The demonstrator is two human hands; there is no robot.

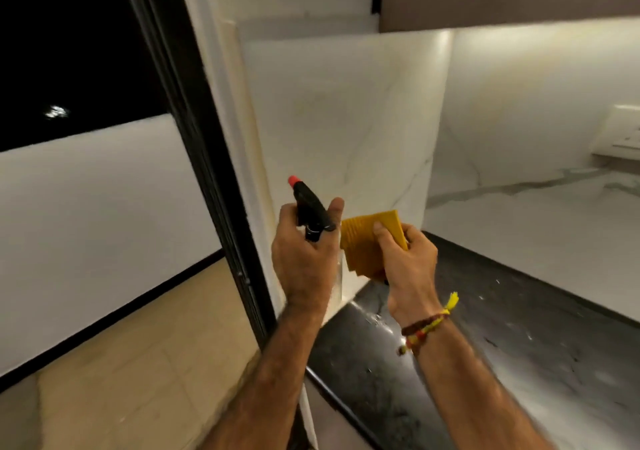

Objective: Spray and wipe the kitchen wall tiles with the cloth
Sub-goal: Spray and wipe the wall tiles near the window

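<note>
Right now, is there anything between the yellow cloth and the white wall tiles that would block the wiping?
Nothing visible blocks it. The cloth, pinched in the right hand, is held up just before the wall tiles. The spray bottle in the left hand is beside the cloth, not in front of it.

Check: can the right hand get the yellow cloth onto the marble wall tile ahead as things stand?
Probably yes. The right hand already grips the yellow cloth, and the wall tile rises just behind it with nothing between. The left hand with the spray bottle sits to the side.
</note>
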